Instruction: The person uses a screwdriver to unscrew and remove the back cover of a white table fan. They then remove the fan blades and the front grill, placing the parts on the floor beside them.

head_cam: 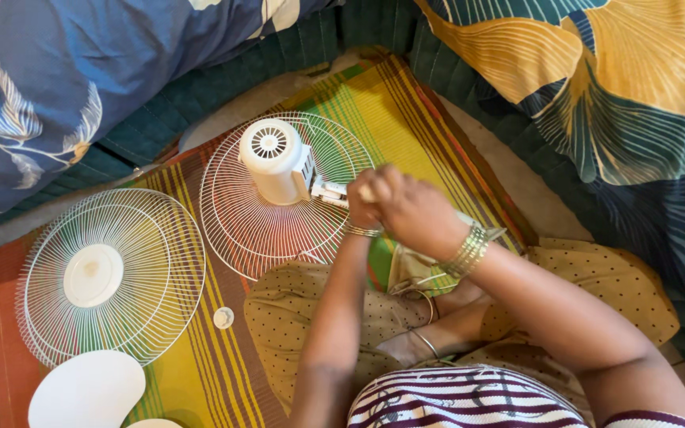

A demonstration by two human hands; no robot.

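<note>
Your left hand [364,208] and your right hand [415,212] meet just to the right of the white fan motor housing [277,161], the right lying partly over the left; both are curled closed around something small and pale at the fingertips, but you cannot tell from this view what it is or how tightly it is pinched; the hands sit close against the pale bracket [328,191] that juts from the side of the housing; the housing stands upright in the middle of the rear fan guard [257,223], which lies flat on the striped mat [394,103]; your wrists carry gold bangles [468,251]; to the left, well apart from your hands, the front fan guard [110,275] lies flat with its round centre disc up; a small white cap [223,318] sits on the mat between that guard and your knee; a white fan blade [86,390] shows at the lower left edge; patterned cushions [57,87] border the mat at the top.
</note>
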